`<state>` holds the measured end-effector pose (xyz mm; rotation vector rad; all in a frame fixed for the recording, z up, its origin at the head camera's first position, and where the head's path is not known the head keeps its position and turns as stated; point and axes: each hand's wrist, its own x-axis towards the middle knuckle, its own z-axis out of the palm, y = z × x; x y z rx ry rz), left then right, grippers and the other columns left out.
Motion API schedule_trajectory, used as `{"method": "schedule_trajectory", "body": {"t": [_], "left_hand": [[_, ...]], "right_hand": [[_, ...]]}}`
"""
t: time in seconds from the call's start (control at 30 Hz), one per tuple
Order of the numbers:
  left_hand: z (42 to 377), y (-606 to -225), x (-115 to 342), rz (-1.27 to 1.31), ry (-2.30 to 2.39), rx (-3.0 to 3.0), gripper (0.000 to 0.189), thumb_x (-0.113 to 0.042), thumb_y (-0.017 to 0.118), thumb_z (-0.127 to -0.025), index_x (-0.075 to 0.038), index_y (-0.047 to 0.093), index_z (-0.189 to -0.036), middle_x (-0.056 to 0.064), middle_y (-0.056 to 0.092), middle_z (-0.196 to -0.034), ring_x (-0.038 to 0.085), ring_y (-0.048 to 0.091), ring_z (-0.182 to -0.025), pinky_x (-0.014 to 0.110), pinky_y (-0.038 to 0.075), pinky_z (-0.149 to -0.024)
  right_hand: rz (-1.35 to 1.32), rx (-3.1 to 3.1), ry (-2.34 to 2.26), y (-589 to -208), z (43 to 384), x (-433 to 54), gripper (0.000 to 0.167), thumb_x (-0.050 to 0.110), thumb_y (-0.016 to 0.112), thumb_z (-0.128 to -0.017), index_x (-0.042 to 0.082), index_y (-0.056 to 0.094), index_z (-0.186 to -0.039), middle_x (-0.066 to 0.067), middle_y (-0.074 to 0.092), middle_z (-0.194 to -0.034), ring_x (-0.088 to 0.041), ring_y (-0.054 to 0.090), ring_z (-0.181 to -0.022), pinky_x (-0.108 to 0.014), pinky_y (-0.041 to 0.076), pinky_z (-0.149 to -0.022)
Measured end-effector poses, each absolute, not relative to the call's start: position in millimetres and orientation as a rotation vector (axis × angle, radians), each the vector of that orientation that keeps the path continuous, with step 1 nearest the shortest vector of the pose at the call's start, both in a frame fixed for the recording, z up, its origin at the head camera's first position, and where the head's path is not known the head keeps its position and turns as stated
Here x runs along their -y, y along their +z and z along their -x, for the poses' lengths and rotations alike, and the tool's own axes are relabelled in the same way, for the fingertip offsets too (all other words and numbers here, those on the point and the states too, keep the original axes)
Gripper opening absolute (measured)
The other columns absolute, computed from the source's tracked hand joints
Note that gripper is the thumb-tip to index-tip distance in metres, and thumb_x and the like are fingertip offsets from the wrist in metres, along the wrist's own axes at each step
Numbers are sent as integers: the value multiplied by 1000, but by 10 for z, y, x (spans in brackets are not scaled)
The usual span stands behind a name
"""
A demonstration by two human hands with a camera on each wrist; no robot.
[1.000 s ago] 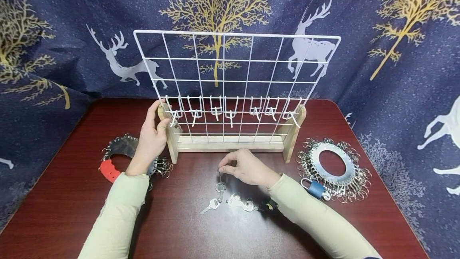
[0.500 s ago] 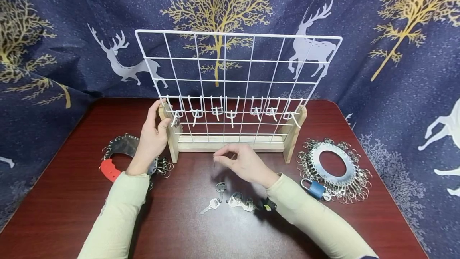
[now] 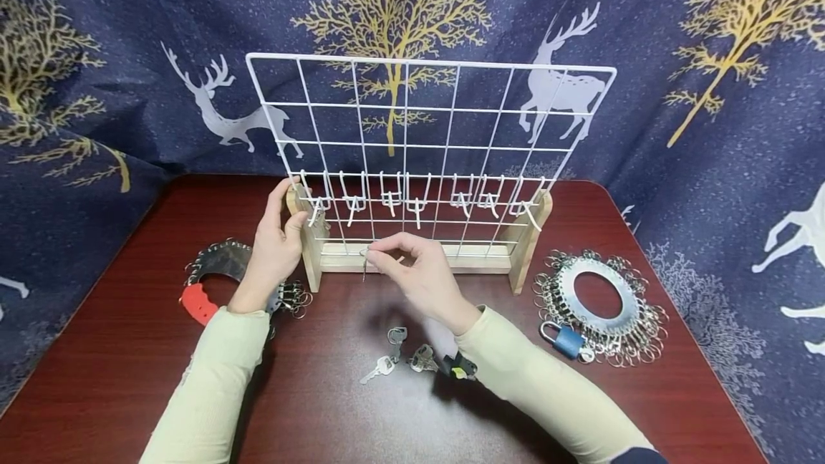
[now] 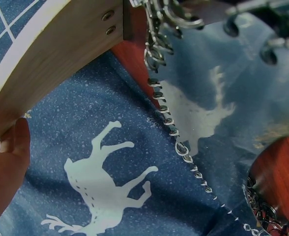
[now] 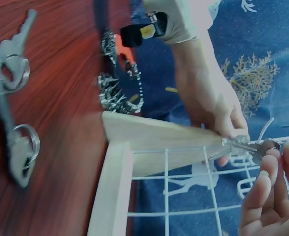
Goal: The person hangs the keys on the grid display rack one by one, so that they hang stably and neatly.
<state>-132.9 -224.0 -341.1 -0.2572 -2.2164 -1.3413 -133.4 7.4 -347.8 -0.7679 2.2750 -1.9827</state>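
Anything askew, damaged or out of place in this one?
Nothing looks damaged. Mildly odd: the white hooks on the rack are unevenly spaced, their tips pointing different ways. A few keys also lie scattered on the table.

Cannot make out the teeth of the key (image 3: 364, 268) pinched by the right hand (image 3: 422, 271), probably too small in the head view. Find that hand cut off by the right wrist view's edge, the left hand (image 4: 6, 172) by the left wrist view's. Lose part of the red-handled ring (image 3: 222, 263) behind the left arm (image 3: 225, 364).
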Motion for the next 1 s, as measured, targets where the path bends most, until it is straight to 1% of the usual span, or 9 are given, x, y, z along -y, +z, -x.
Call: {"method": "schedule_trajectory", "body": {"t": [0.13,0.2,0.33,0.57,0.7,0.87,0.9,1.0], "left_hand": [[1324,-3413,2235,255,-1329,2215,50,8,50,-95,2,37,-143,25,54,-125,33,50,-110,15,34,-93],[1319,-3413,2232,251,-1327,2213,49,8,50,-95,4,38,-142,26,54,-125,31,50,-111,15,34,-93],[1312,-3412,2226,242,-1330,2218,47,7,50,-96,4,38,-142,27,54,-125,27,51,-111,16,34,-94],[1317,-3402,2224,232,-1310,2223,48,7,50,-95,5,39,-141,26,55,-123,26,50,-111,19,34,-95],[1311,-3391,2224,224,-1297,2235,48,7,51,-95,3,39,-141,26,55,-122,27,50,-110,18,33,-94],[1309,-3398,2219,222,-1302,2225,49,6,51,-95,3,38,-142,26,56,-122,26,50,-111,17,32,-95],[1311,-3400,2218,225,-1302,2222,48,6,51,-95,3,38,-141,26,56,-122,26,50,-111,17,32,-95],[1313,-3408,2216,230,-1302,2219,48,6,51,-95,4,38,-141,26,56,-121,25,50,-110,17,32,-94]], "right_hand": [[779,-2209,-2091,-3427,1333,11,17,18,72,-89,5,74,-100,-5,73,-97,-13,60,-68,-22,48,-61],[775,-2173,-2145,-3403,1329,50,17,16,72,-88,3,74,-100,-5,73,-97,-13,62,-72,-23,50,-65],[762,-2155,-2224,-3376,1325,125,15,12,73,-87,3,74,-98,-4,73,-96,-13,64,-77,-25,52,-66],[729,-2097,-2334,-3371,1312,226,16,8,72,-87,-3,72,-99,-8,73,-93,-13,62,-74,-25,51,-66],[687,-2083,-2366,-3391,1319,254,15,8,71,-88,-2,72,-99,-9,72,-93,-13,61,-72,-26,51,-64],[656,-2065,-2396,-3382,1316,293,15,9,71,-88,-2,72,-98,-11,72,-93,-22,62,-71,-25,50,-62],[649,-2064,-2399,-3377,1314,300,15,9,71,-88,-2,72,-98,-11,72,-92,-24,62,-71,-23,49,-61],[629,-2068,-2391,-3368,1310,309,15,11,71,-88,0,73,-98,-10,72,-88,-35,61,-73,-22,47,-60]]}}
